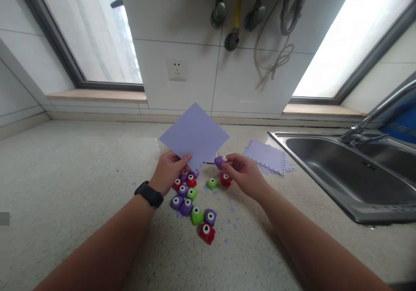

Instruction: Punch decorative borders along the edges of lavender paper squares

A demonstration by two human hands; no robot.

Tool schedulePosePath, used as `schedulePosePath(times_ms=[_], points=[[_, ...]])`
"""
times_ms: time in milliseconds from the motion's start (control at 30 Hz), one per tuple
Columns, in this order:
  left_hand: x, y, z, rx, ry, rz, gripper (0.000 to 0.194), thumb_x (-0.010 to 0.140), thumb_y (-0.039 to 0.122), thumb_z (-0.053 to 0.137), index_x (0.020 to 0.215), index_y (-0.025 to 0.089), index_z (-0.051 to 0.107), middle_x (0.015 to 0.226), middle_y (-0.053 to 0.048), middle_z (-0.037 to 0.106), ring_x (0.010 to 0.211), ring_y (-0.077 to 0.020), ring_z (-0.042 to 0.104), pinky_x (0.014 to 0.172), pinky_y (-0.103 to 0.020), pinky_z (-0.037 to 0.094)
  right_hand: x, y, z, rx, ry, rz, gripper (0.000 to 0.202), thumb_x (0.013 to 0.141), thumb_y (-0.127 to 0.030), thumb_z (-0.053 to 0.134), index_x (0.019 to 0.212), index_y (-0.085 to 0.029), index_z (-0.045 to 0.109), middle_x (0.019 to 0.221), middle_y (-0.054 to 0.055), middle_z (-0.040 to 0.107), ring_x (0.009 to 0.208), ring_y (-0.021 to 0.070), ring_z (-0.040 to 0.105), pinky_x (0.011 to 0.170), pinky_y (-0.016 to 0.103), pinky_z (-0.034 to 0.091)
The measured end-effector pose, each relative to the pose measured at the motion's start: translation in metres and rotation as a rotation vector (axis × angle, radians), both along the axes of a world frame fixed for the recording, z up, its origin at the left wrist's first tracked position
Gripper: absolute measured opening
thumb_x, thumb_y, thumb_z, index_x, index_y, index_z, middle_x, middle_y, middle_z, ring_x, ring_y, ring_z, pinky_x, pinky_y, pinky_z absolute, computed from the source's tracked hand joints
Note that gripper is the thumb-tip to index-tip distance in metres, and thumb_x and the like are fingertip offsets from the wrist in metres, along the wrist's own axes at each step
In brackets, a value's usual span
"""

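My left hand (pixel 170 169), with a black watch on its wrist, pinches the lower left edge of a plain lilac paper sheet (pixel 196 135), raised over the counter. Between the fingers of my right hand (pixel 242 171) is a purple craft punch (pixel 220 161), close to the sheet's lower right edge. Just below it lie a red punch (pixel 225 180) and a green punch (pixel 212 184). Several purple, red and green punches, such as a red one (pixel 207 233), are grouped under and in front of my left hand. Small lilac paper bits (pixel 234 227) are scattered about.
Lilac sheets with punched edges (pixel 266 155) lie to the right of my right hand. Beyond them is a steel sink (pixel 325 174) with a faucet (pixel 373 113). A tiled wall with a socket (pixel 177 69), hoses and pipe valves stands behind the counter (pixel 81 187).
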State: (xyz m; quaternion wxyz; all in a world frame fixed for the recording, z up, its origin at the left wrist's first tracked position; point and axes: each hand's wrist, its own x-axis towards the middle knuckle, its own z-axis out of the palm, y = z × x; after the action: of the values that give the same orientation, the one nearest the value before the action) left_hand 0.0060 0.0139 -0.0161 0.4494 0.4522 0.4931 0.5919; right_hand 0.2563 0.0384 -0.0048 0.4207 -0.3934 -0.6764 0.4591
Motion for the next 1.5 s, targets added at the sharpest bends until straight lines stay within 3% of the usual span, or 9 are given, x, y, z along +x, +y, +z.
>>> schedulePosePath(times_ms=[133,333,500,1133,1333,1500], points=[[0.003,-0.003,0.008,0.022,-0.002,-0.007,0.031,0.077,0.039,0.086,0.075,0.013,0.069,0.055,-0.004,0.07,0.043,-0.0101,0.056,0.043,-0.019,0.042,-0.002,-0.002,-0.004,0.098,0.034,-0.025,0.03,0.086,-0.044,0.077,0.103,-0.021,0.066,0.09,0.008,0.079,0.079,0.0217,0.078,0.075,0.039,0.063],[0.011,-0.009,0.016,0.03,-0.01,-0.026,0.029,0.079,0.037,0.087,0.073,0.012,0.073,0.06,-0.007,0.074,0.048,-0.0134,0.065,0.049,-0.022,0.05,-0.002,-0.004,-0.002,0.31,0.001,-0.11,0.028,0.085,-0.035,0.08,0.105,-0.021,0.065,0.088,0.007,0.078,0.076,0.0197,0.075,0.069,0.036,0.062],[0.014,-0.009,0.014,-0.004,-0.019,-0.031,0.033,0.075,0.04,0.091,0.077,0.01,0.077,0.065,-0.009,0.077,0.054,-0.0169,0.071,0.054,-0.023,0.056,-0.002,-0.006,-0.002,0.314,0.05,-0.139,0.03,0.083,-0.034,0.082,0.103,-0.022,0.063,0.085,0.005,0.077,0.074,0.0198,0.075,0.07,0.038,0.063],[0.014,-0.014,0.017,0.014,0.022,-0.033,0.034,0.075,0.041,0.09,0.078,0.01,0.076,0.064,-0.009,0.077,0.054,-0.0197,0.073,0.052,-0.025,0.058,-0.004,-0.009,0.0,0.339,0.133,-0.141,0.028,0.083,-0.028,0.082,0.102,-0.024,0.062,0.086,0.002,0.076,0.075,0.0184,0.074,0.069,0.036,0.063],[0.016,-0.016,0.019,0.026,-0.007,-0.048,0.033,0.074,0.04,0.091,0.077,0.01,0.076,0.063,-0.009,0.076,0.052,-0.019,0.072,0.051,-0.024,0.057,-0.007,-0.008,0.003,0.185,0.283,-0.05,0.026,0.088,-0.038,0.078,0.096,-0.025,0.056,0.083,0.002,0.076,0.075,0.0196,0.075,0.069,0.038,0.064],[0.017,-0.016,0.018,0.019,-0.012,-0.041,0.033,0.073,0.041,0.091,0.076,0.011,0.076,0.062,-0.01,0.076,0.051,-0.0214,0.072,0.051,-0.028,0.058,-0.007,-0.009,0.004,0.173,0.266,-0.03,0.032,0.087,-0.044,0.078,0.095,-0.026,0.053,0.082,0.002,0.076,0.075,0.0205,0.076,0.07,0.039,0.065]])
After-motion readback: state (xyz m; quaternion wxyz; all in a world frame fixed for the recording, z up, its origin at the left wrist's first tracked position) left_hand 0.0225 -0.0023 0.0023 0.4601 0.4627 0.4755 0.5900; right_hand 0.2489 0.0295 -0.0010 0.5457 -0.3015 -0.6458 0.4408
